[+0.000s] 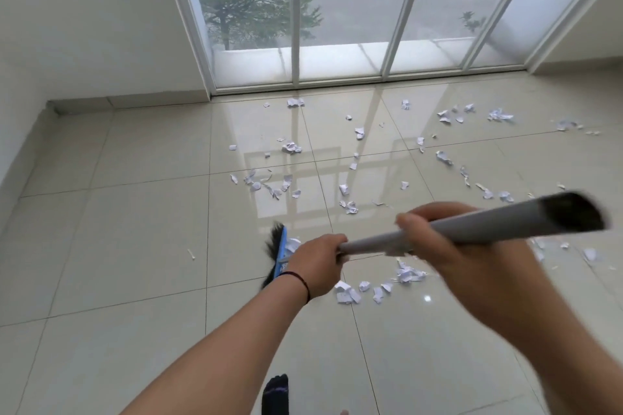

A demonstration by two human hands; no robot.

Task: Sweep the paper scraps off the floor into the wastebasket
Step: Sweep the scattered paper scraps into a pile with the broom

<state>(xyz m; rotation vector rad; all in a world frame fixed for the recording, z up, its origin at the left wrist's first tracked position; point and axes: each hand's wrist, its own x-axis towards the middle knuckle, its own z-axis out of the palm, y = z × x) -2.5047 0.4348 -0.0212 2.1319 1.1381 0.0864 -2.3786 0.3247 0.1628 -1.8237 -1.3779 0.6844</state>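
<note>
Both of my hands hold a broom by its grey handle (478, 226). My left hand (315, 266) grips low on the handle, my right hand (472, 253) grips higher up near the black end cap. The broom head (278, 254), blue with black bristles, rests on the tiled floor just left of my left hand. Several white paper scraps (347, 293) lie in a small heap right of the broom head. Many more scraps (291, 146) are scattered across the floor toward the window. No wastebasket is in view.
Glossy beige floor tiles (135, 246) reach a white wall on the left and a tall window with white frames (296, 44) at the back. A dark sock-clad foot (276, 394) shows at the bottom edge. A lone scrap (191, 253) lies to the left.
</note>
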